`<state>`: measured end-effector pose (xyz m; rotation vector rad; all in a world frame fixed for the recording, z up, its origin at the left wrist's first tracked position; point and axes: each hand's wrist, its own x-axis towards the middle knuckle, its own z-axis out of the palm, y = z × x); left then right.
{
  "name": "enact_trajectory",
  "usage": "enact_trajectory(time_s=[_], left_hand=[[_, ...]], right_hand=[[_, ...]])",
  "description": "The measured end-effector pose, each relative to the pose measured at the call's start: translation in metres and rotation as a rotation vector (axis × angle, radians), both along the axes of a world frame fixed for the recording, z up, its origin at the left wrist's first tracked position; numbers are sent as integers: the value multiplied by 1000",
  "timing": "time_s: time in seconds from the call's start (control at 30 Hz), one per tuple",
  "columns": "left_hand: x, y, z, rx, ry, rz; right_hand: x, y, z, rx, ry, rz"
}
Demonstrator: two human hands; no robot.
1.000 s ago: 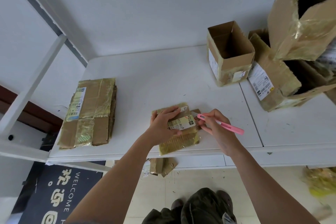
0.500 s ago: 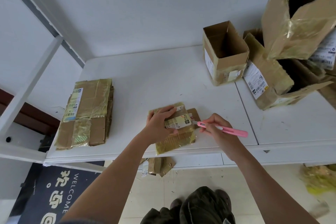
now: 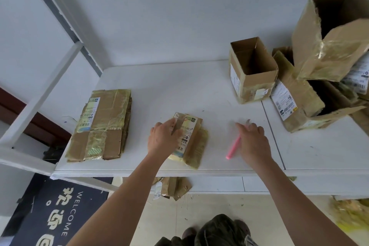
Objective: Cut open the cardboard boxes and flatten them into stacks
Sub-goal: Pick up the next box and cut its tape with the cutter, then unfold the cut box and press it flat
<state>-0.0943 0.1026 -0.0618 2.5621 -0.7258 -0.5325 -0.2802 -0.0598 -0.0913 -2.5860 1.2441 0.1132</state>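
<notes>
While the person stands at the near edge, dark shoes [image 3: 217,231] show on the tiled floor, with a dark welcome mat [image 3: 54,211] off to the left and a scrap of taped cardboard [image 3: 172,186] lying on the floor just under the white surface [image 3: 199,94]. Both bare forearms reach up over that edge. The left hand [image 3: 162,140] rests on a small flattened box [image 3: 189,140], its fingers [image 3: 171,125] laid fairly straight across the left part of the pale shipping label and pressing down; this box lies flat near the front edge, between the two hands. The right hand [image 3: 252,140] is blurred, palm down, apart from the small box; a pink box cutter [image 3: 233,147] pokes out from beneath its left side, the handle angled toward the person and low over the surface. Whether the fingers are curled round the cutter or only lying over it cannot be told. Left of the left hand, well apart, sits a stack of flattened boxes [image 3: 103,124], taped and labelled. Farther back on the right stands an open upright box [image 3: 252,72] with nothing visible inside, and beside it, at the right edge, a heap of torn, taped boxes [image 3: 319,78] piled on one another against the white wall [image 3: 179,10].
</notes>
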Motion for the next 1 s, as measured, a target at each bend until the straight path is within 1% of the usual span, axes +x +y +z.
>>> enact_trajectory(time_s=[0.07, 0.13, 0.17, 0.2, 0.27, 0.33, 0.4, 0.53, 0.7, 0.9, 1.0], left_hand=[[4, 2, 3, -40, 55, 51], [8, 5, 3, -26, 129, 100], [9, 6, 2, -33, 185, 122], [10, 7, 0, -62, 252, 139], [10, 11, -3, -135, 368, 158], [11, 16, -8, -170, 416, 172], [12, 21, -14, -190, 430, 192], [12, 22, -20, -244, 448, 293], [16, 19, -19, -217, 472, 333], [18, 18, -22, -207, 481, 327], [18, 18, -23, -194, 473, 321]], right_hand=[[10, 15, 5, 55, -246, 20], [26, 39, 15, 312, -505, 66], [35, 50, 19, 445, -556, 86], [43, 59, 21, 507, -573, 124], [58, 67, 20, 457, -578, 187], [66, 69, 18, 431, -529, 183], [71, 69, 14, 411, -488, 186], [80, 75, 7, 307, -443, 202], [90, 84, 2, 194, -312, 147], [101, 87, 7, 161, -263, 98], [101, 83, 14, 236, -285, 77]])
